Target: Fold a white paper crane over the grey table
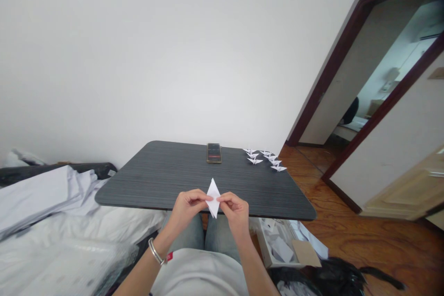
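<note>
Our left hand [185,210] and right hand [236,212] hold a folded white paper diamond [213,199] upright at the lower middle of the frame, our fingertips [208,198] pressed together and clamped on its sides. Behind it lies a dark table [149,180], with a phone [214,152] at its far edge and small paper cranes [265,159] to the right.

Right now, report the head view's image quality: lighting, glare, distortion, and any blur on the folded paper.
Head view: soft, even light, little glare on the dark table; wide-lens distortion bends the door frame; the folded paper looks sharp, the distant origami cranes small and soft.
</note>
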A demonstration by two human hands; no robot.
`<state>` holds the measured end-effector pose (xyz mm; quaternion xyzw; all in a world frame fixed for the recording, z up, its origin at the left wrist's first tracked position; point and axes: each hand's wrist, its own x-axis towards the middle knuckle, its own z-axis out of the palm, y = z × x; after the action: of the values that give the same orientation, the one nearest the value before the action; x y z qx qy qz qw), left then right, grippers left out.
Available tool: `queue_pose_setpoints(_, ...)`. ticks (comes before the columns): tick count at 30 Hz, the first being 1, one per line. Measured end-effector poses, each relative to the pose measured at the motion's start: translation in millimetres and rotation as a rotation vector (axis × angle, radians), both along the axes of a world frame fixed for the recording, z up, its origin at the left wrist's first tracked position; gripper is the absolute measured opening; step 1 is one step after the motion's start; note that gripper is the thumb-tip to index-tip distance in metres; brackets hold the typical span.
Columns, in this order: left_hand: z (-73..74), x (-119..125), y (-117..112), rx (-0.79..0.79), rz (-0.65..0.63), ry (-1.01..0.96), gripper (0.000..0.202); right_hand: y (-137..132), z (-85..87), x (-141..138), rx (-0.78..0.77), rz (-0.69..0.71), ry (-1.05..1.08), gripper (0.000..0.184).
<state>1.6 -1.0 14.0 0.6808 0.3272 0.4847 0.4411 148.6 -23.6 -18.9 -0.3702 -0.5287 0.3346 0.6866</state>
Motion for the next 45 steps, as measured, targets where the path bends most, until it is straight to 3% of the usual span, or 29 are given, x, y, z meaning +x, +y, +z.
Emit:
queue_pose_setpoints(10,-0.3,-2.7,0.7,-0.006,-0.008,-0.028,0.01,-0.9,1.4,-4.9,-0.121,0.131,0.175,0.007)
queue_pose_setpoints(16,-2.1,-0.6,0.7,-0.143,-0.061,-0.09,0.01,-1.9,-1.9,-5.9,-0.106,0.097,0.171,0.008)
queue_pose_setpoints(20,-4.5,-0.4,2.0,-0.264,-0.078,-0.15,0.009,-0.8,-3.1,-2.9,-0.111,0.132,0.153,0.006)
queue_pose_setpoints(25,-4.4,-1.3,1.1,-0.299,-0.074,-0.149,0.006,1.1,-1.3,1.0,-0.077,0.197,0.135,0.004)
queue_pose_setpoints(30,0.2,0.8,-0.4,-0.268,-0.092,-0.176,0.009,-0.3,3.5,-0.6,-0.052,0.125,0.154,0.002)
queue_pose_setpoints(40,-2.6,15.0,-5.2,-0.32,-0.066,-0.357,0.029,-3.0,9.7,-4.8,-0.181,0.048,0.252,0.015)
queue_pose_setpoints(45,-0.8,16.4,-8.5,-0.32,-0.028,-0.335,0.038,-3.8,10.3,-6.0,-0.203,0.048,0.252,0.022)
